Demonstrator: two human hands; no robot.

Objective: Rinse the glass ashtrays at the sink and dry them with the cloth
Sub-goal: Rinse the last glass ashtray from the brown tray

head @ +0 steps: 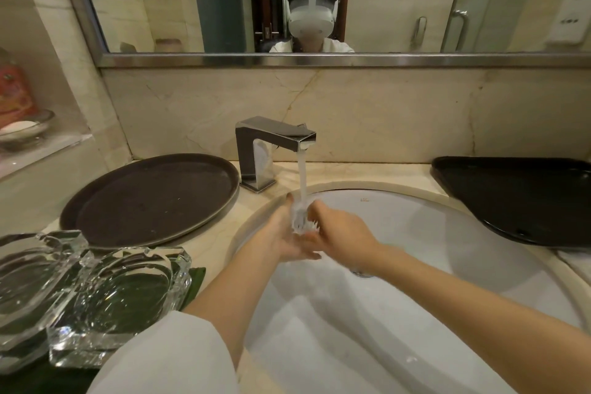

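Note:
Two thick clear glass ashtrays rest on a dark green cloth (195, 281) at the lower left of the counter: one nearer the sink (128, 301), the other (28, 281) at the frame's left edge. Over the white sink basin (447, 249), water runs from the chrome tap (271, 150). My left hand (284, 233) and my right hand (342, 233) meet under the stream, palms together, fingers apart. Neither hand holds anything.
A round brown tray (153, 198) lies on the counter left of the tap. A black tray (518, 198) sits at the right. A framed mirror (319, 59) runs along the wall above. A wall niche at the far left holds a dish (22, 129).

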